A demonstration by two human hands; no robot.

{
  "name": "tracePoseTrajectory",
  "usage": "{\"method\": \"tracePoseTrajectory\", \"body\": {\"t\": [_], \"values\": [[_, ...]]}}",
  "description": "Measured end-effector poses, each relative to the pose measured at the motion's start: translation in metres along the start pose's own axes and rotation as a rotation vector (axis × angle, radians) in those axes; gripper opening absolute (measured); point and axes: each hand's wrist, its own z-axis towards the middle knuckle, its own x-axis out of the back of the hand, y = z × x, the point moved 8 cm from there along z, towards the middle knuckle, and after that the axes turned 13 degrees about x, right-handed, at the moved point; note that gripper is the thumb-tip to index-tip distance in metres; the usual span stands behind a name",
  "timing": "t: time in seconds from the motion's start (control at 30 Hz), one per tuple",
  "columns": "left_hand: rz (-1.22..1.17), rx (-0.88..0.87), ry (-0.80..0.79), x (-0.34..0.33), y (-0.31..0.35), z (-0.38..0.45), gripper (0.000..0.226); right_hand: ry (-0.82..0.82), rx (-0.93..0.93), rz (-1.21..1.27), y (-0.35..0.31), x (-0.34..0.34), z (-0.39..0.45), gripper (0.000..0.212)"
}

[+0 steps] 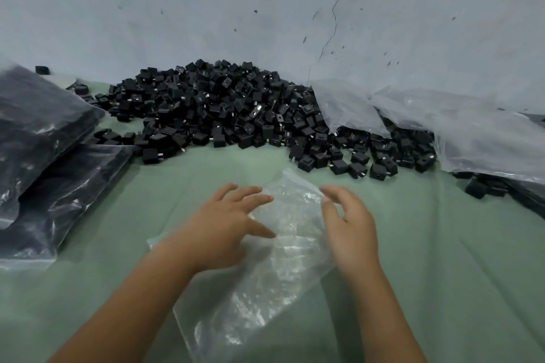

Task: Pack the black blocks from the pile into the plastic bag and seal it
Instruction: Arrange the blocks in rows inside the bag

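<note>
Left hand (224,227), right hand (351,230) flat-fingered on crinkly clear bag (283,268) (glossy).

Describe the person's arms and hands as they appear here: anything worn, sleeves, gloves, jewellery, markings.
Both forearms are bare up to the frame's lower edge; no sleeve shows. The left hand and right hand wear no gloves. No ring, watch, bracelet or bandage is visible on either. No markings or tattoos show. The fingernails look short and unpainted, though the picture is slightly soft there.
</note>
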Motion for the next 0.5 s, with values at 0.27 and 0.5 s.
{"method": "tracePoseTrajectory", "body": {"t": [0.27, 0.5], "values": [[-0.006, 0.459, -0.038, -0.021, -0.022, 0.017, 0.019, -0.405, -0.003, -0.259, 0.001, -0.052, -0.013, 0.021], [-0.281, 0.380, -0.072, -0.056, -0.006, 0.024, 0.057, -0.227, -0.383, 0.736, -0.024, -0.097, 0.002, 0.028]]}}
